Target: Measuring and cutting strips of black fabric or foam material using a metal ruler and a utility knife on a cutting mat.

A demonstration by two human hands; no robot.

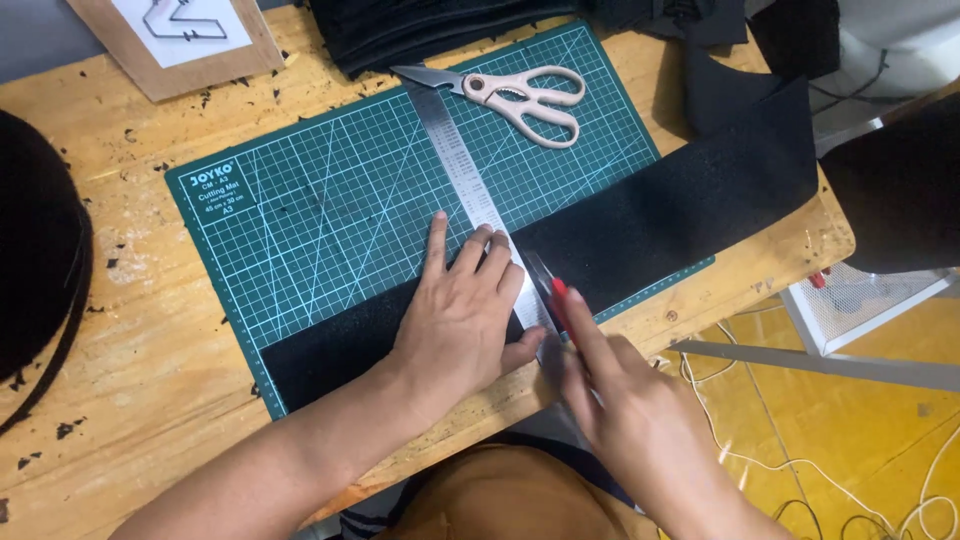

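Note:
My left hand [462,310] presses flat on a steel ruler [462,170] that lies across a long black strip of sheet material [680,205] on a green cutting mat [330,200]. My right hand [620,400] grips a red-tipped utility knife [553,295], its blade against the ruler's right edge on the black strip. The near end of the ruler is hidden under my hands.
Pale-handled scissors [520,95] lie at the mat's far edge. A stack of black material [420,30] sits behind them, a brown board with a white sheet [180,35] at far left, more black pieces at right [900,180]. The wooden table's [120,330] edge runs near my body.

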